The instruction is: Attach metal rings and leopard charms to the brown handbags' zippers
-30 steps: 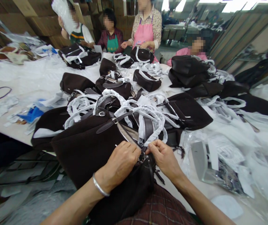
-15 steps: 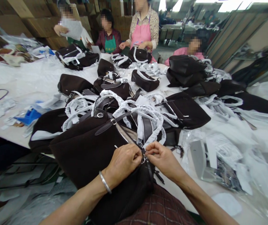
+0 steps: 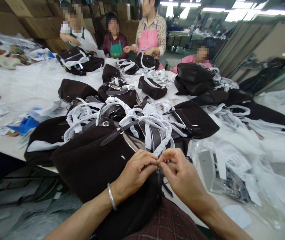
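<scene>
A large dark brown handbag (image 3: 90, 160) lies tilted at the table's near edge, its zipped opening partly spread and its handles (image 3: 161, 126) wrapped in white paper. My left hand (image 3: 139, 170), with a silver bangle at the wrist, is pinched at the end of the bag's opening. Right against it, my right hand (image 3: 176, 166) is pinched as well, the fingertips of both hands meeting. Whatever lies between the fingertips is hidden or too small to make out. Just below them a dark strap with metal hardware hangs along the bag's side.
More dark handbags (image 3: 194, 120) with wrapped handles crowd the table. At right lies a clear plastic bag of metal parts (image 3: 234, 183); at left, a blue piece (image 3: 25, 125) among paper scraps. Several co-workers, one in a pink apron (image 3: 148, 38), are across the table near stacked cartons (image 3: 35, 26).
My hands have shifted slightly up and right from the metal ring, and their fingertips have come together. Across the table, a co-worker has lowered a white sheet.
</scene>
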{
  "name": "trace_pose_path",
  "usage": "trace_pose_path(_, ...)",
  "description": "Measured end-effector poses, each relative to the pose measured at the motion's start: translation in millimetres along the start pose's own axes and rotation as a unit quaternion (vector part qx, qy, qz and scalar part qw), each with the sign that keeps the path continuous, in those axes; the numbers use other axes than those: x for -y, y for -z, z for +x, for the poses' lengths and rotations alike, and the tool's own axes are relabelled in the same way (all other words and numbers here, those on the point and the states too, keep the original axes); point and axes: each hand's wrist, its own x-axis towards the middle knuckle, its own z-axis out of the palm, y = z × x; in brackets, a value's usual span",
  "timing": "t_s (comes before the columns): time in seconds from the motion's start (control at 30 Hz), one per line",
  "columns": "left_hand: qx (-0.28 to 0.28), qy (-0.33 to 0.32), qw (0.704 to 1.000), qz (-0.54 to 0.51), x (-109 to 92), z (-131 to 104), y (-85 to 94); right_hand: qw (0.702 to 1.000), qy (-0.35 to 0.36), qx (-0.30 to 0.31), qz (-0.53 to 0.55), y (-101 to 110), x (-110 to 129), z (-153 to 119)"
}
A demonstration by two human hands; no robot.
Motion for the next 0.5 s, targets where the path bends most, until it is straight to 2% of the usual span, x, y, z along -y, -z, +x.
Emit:
trace_pose_path(0.1, 0.017, 0.079, 0.992, -0.098, 1, 1, 5.2, 0.999, -0.018, -0.001, 0.037, -1, 6, 1)
trace_pose_path(0.2, 0.026, 0.131, 0.983, -0.127, -1, 0, 9.0, 0.998, -0.045, 0.006, 0.05, 1, 6, 4)
trace_pose_path(0.3, 0.029, 0.091, 0.992, -0.085, -6, -1, 8.6, 0.991, -0.078, -0.003, 0.104, 4, 10, 6)
trace_pose_path(0.4, 0.096, 0.028, 0.993, -0.061, -11, 0, 6.8, 0.97, -0.12, -0.005, 0.21, 4, 17, 8)
trace_pose_path(0.5, 0.114, 0.048, 0.989, -0.083, -9, 0, 8.5, 0.947, -0.147, 0.02, 0.284, 7, 17, 11)
